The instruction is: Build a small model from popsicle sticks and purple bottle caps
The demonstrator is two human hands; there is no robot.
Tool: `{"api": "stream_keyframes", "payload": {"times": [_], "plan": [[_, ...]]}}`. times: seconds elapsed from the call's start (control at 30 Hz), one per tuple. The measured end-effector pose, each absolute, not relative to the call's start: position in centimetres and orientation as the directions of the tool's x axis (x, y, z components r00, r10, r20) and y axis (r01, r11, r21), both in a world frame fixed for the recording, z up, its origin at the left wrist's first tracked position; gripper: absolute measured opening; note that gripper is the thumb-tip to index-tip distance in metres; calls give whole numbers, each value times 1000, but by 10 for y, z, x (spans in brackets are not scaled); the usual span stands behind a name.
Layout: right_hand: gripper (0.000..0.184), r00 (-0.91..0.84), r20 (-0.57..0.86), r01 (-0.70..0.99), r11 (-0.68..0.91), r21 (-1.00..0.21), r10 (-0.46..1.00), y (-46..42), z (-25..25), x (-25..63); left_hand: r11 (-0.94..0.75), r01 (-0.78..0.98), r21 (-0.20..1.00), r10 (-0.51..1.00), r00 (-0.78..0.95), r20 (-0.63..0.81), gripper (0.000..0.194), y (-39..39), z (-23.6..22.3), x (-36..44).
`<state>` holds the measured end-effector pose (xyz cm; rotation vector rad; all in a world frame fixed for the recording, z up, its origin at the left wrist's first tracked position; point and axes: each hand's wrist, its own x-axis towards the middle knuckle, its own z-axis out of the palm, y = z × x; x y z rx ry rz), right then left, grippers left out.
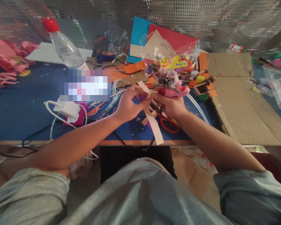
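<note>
My right hand (170, 104) is closed around a pink hot glue gun (176, 91) with a small red light, its nozzle pointing left. My left hand (128, 103) pinches a thin wooden stick and a tan paper strip (152, 120) right at the nozzle. The strip hangs down over the front edge of the blue table (21, 109). Red-handled scissors (168, 122) lie on the table just under my right wrist.
A clear bottle with a red cap (63, 45) stands at the back left beside a white charger and cable (69, 111). Coloured paper sheets (159, 36), a plastic bag of craft bits (173, 61), wheels on sticks (201, 82) and flat cardboard (239, 93) lie behind and right. Pink paper cut-outs (7, 59) sit far left.
</note>
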<state>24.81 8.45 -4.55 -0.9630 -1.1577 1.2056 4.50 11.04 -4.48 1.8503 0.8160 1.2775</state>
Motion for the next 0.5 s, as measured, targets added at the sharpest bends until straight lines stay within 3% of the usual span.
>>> {"api": "stream_keyframes", "payload": {"times": [0.27, 0.5], "plan": [[63, -36, 138, -250, 125, -960, 990, 84, -35, 247, -385, -67, 921, 795, 483, 367, 55, 108, -45, 45], [74, -96, 116, -270, 86, -959, 989, 87, -34, 250, -429, -58, 902, 744, 544, 389, 51, 108, -40, 42]]}}
